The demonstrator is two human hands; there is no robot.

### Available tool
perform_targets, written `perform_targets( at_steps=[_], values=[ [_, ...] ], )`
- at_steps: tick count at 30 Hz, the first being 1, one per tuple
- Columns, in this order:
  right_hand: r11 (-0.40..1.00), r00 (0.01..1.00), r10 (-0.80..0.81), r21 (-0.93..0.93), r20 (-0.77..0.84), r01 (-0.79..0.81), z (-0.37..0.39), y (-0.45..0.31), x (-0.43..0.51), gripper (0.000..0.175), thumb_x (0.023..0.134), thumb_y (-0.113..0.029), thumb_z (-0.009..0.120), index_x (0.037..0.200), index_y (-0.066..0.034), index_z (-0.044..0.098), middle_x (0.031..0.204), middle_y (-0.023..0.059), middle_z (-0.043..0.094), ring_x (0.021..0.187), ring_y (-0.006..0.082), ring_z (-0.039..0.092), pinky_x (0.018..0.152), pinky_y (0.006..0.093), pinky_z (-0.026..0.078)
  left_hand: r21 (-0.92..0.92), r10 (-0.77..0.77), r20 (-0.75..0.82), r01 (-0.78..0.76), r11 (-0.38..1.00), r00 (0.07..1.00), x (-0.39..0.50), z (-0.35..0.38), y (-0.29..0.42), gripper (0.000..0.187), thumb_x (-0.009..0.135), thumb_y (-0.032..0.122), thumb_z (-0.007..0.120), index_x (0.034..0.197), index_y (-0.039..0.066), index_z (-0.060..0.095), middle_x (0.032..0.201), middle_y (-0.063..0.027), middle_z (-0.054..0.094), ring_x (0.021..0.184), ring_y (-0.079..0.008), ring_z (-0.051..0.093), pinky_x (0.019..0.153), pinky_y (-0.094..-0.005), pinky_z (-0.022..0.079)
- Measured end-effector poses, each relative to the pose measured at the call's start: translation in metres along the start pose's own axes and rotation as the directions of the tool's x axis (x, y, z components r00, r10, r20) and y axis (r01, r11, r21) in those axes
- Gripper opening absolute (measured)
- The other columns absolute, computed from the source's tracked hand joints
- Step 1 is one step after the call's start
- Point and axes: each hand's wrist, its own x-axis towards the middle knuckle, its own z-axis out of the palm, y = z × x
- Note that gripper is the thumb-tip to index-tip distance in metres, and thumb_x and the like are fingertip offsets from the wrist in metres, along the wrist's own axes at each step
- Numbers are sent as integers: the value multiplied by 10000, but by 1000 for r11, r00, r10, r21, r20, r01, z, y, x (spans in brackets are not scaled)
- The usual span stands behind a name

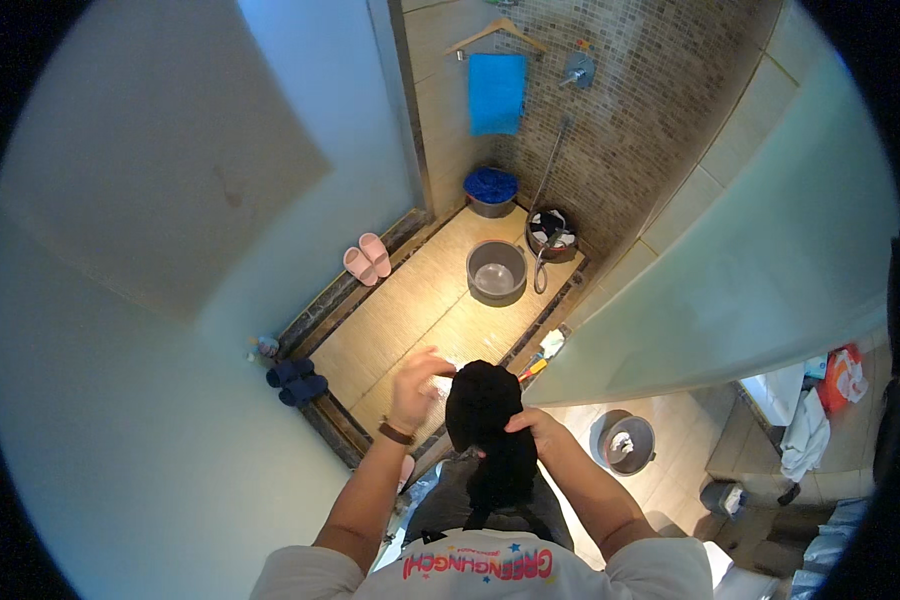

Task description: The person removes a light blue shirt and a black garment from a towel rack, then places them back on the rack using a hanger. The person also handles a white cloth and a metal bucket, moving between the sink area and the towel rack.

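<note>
A black cloth item (487,420), bunched at its top and hanging down in front of my body, is held by my right hand (536,429) at its right edge. My left hand (420,386) is raised just left of the cloth, fingers apart and slightly blurred, with a dark band at the wrist. Whether its fingertips touch the cloth is hard to tell. Beyond my hands, a grey bucket (496,251) with some liquid in it stands on the shower floor. Behind it are a bucket with black and white cloths (552,228) and one topped by blue material (490,185).
Pink slippers (367,259) and dark blue slippers (296,381) lie along the left ledge. A curved glass panel (720,262) rises at right. Outside the shower stands another grey bucket (628,445). A blue towel (496,94) hangs near the shower hose (551,161).
</note>
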Motion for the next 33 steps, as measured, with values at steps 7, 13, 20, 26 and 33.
perform_targets(
  at_steps=[7, 13, 20, 26, 33],
  values=[
    [907, 973, -134, 418, 189, 44, 61, 16, 18, 608, 646, -277, 599, 1157, 7, 431, 937, 208, 544, 752, 320, 540, 711, 403, 460, -974, -36, 155, 158, 159, 987, 42, 23, 57, 1057, 540, 653, 660, 1337, 73, 279, 1228, -219, 434, 1137, -372, 435, 957, -503, 357],
    [962, 978, -209, 177, -6, 206, 73, 24, 11, 670, 602, -302, 726, 1160, -62, 441, 991, 137, 543, 748, 294, 539, 695, 390, 445, -957, 9, 210, 204, 208, 978, 53, 2, 55, 391, 615, 46, 732, 926, 43, 495, 847, -77, 514, 858, -221, 534, 792, -343, 427],
    [799, 881, -168, -584, -443, -141, 86, -15, 9, 317, 667, -169, 730, 903, -2, 601, 817, 64, 614, 717, 154, 583, 626, 268, 457, -368, -426, 131, 443, 818, 895, 49, 27, 52, 204, 641, 17, 679, 729, 42, 496, 686, 3, 520, 644, -79, 488, 582, -225, 419],
    [423, 777, -406, -852, -482, -308, -58, 23, 69, 422, 616, -284, 718, 905, 7, 622, 823, 121, 634, 758, 220, 605, 649, 317, 465, 59, -522, -2, 521, 852, 853, 24, 96, -29, 228, 593, 74, 680, 728, -7, 514, 617, -122, 532, 578, -208, 536, 541, -310, 442],
    [420, 680, -411, -788, -607, -449, -86, 37, 88, 544, 726, -474, 571, 980, 5, 606, 953, 205, 625, 889, 311, 608, 696, 378, 469, 324, -677, 12, 638, 699, 736, 7, 126, -84, 311, 575, 124, 704, 775, -40, 531, 752, -240, 589, 736, -351, 600, 634, -376, 486]
  ],
)
